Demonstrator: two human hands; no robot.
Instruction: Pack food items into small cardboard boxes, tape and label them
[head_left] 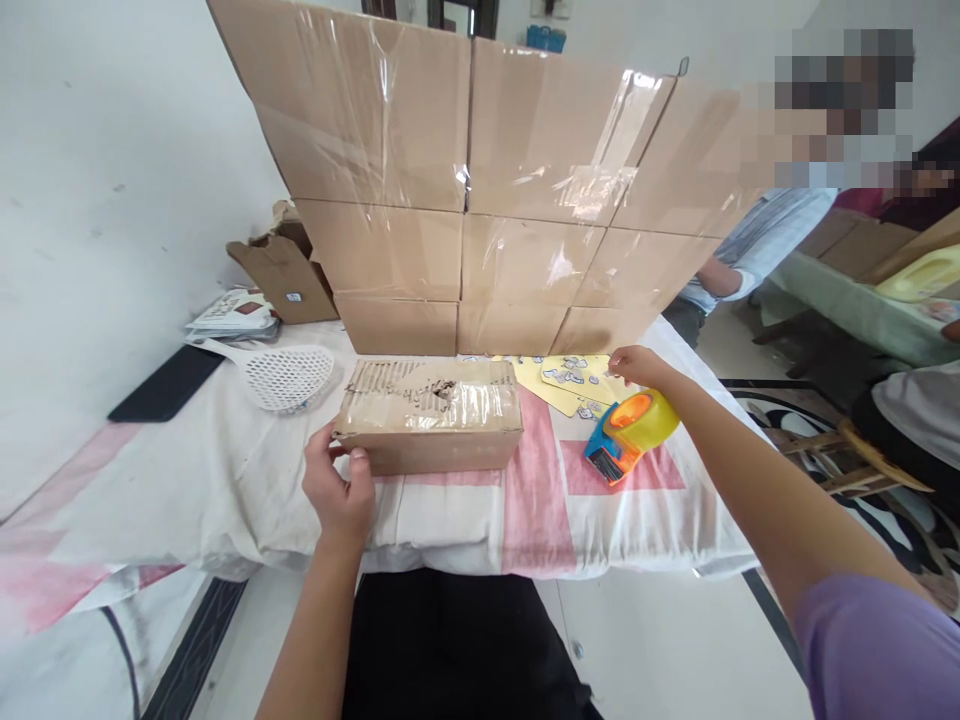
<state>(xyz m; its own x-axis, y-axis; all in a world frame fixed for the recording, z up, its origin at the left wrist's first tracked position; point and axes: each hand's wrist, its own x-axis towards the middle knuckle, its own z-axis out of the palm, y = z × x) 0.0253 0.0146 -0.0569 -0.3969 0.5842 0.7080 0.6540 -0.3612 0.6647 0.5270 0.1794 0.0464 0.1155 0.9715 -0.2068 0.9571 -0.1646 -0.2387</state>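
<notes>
A small cardboard box (442,452) with clear tape over its torn, ridged top lies on the cloth-covered table before me. My left hand (341,485) grips its left end, with the thumb at the front corner. At the right, my right hand (637,364) reaches over yellow sheets (574,374) printed with small cartoon pictures. Its fingers are pinched together at the sheets' right edge; what lies between them is too small to make out. A tape dispenser (615,450) with a yellow roll stands just below my right hand.
A wall of taped cardboard boxes (405,250) rises behind the table. To the left are a white slotted scoop (289,378), a black flat object (169,383), a stack of packets (234,315) and an open carton (289,280). Another person (780,240) stands beyond, right.
</notes>
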